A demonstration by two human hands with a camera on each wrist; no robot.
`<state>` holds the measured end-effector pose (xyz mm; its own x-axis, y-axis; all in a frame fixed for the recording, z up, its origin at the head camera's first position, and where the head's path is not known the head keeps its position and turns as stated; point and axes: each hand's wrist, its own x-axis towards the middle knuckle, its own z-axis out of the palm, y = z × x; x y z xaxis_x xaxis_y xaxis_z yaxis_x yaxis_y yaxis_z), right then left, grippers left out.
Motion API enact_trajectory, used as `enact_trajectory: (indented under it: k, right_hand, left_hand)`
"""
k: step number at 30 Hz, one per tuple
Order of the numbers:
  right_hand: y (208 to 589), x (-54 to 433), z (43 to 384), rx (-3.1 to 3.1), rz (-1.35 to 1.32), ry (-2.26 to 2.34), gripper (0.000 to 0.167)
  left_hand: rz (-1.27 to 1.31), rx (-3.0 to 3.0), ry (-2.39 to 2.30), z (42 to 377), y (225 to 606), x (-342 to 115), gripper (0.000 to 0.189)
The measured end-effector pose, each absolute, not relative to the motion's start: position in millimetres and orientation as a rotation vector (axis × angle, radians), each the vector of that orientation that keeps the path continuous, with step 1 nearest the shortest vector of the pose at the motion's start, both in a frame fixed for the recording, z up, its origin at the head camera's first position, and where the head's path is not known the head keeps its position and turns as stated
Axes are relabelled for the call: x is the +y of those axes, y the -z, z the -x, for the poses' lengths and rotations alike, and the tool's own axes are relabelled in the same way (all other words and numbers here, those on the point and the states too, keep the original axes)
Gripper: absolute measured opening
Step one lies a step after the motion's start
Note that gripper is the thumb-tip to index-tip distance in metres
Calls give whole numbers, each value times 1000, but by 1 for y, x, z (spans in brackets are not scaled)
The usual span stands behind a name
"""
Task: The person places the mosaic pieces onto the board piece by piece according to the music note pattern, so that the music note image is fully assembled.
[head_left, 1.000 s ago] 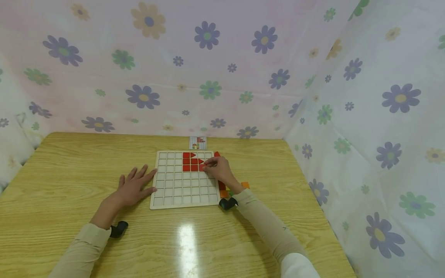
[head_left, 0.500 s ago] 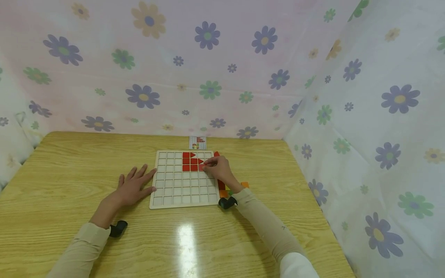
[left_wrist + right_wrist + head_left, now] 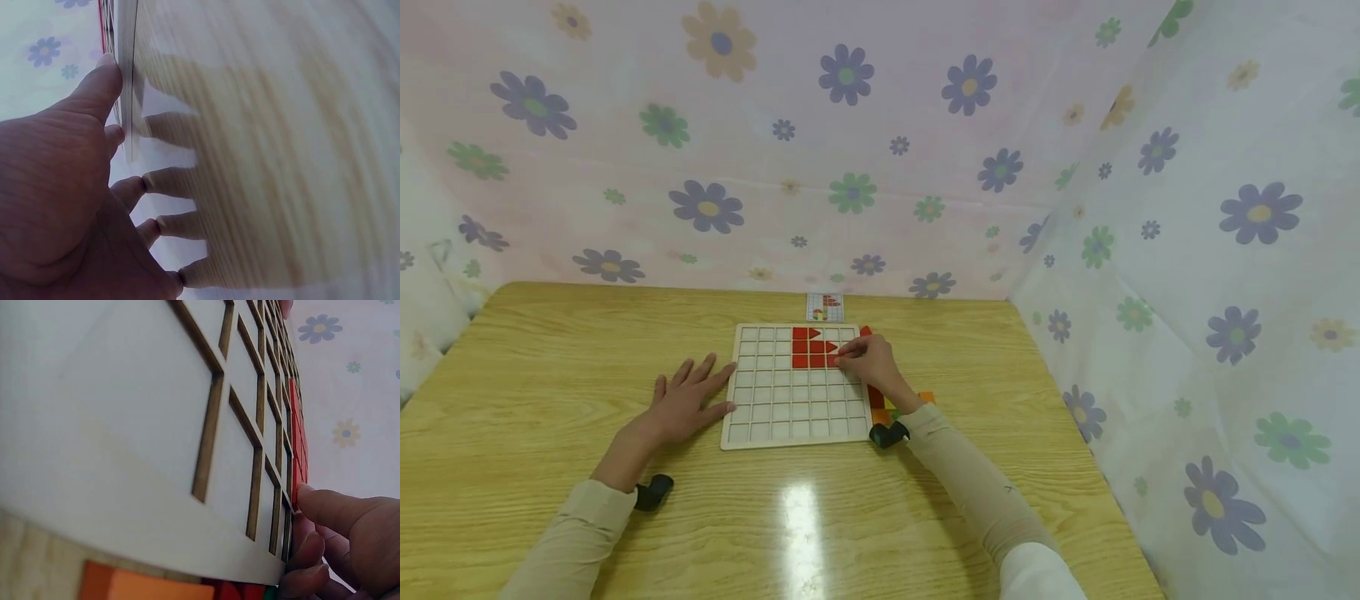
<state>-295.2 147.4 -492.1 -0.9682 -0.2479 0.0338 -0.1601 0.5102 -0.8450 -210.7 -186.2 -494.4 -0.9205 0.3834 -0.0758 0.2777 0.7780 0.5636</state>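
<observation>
A white grid board (image 3: 772, 406) with a wooden frame lies on the table. Three rows of red tiles (image 3: 808, 347) fill cells in its upper part, some with pointed right ends. My right hand (image 3: 874, 367) is over the board's right side. Its thumb (image 3: 334, 509) and fingers pinch a red tile (image 3: 832, 361) at the right end of the third row, partly hidden by the fingertips. My left hand (image 3: 681, 408) rests on the table with fingers spread. Its thumb and index finger touch the board's left edge (image 3: 127, 75).
A small pattern card (image 3: 825, 307) lies behind the board. Along the board's right edge, partly under my right forearm, are red blocks (image 3: 876, 398) and orange blocks (image 3: 927, 398), with bits of green and yellow. A flowered cloth (image 3: 775, 167) hangs behind the table.
The red tile at my right fingertips looked paler before and now matches its neighbours' red. Both hands stay nearly in place; the whole view shifts slightly.
</observation>
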Motion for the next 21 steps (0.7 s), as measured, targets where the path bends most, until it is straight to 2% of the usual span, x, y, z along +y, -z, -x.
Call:
enact_trajectory:
  k: [8, 21]
  right_hand:
    - [488, 152, 298, 2646, 368, 1390, 18]
    - [464, 178, 301, 2532, 582, 1364, 29]
  left_hand:
    - [-528, 2786, -845, 211, 494, -187, 71]
    - [-536, 2793, -859, 212, 499, -188, 71]
